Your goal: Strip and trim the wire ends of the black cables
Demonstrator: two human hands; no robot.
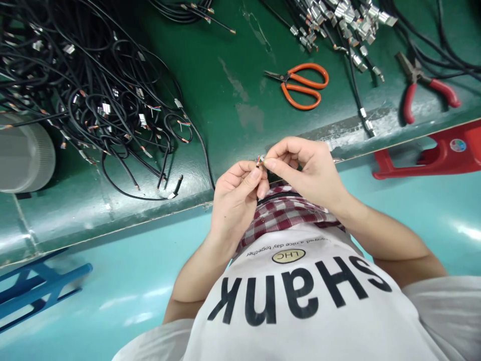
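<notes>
Close to the front edge of the green table, my left hand (239,193) pinches a black cable near its end, thumb against the fingers. Small coloured wires (259,160) fan out of that cable end. My right hand (306,165) is closed in a thumb-and-finger pinch on these wires, its fingertips almost meeting those of my left hand. Most of the held cable is hidden by my hands. Beyond them lie orange-handled scissors (300,85), their blades pointing left.
A large tangle of black cables (108,100) covers the table's left side, beside a translucent round container (26,155). Cables with metal connectors (345,22) lie at the back right, near red-handled pliers (417,82). A red stool (432,155) and a blue stool (41,286) stand below.
</notes>
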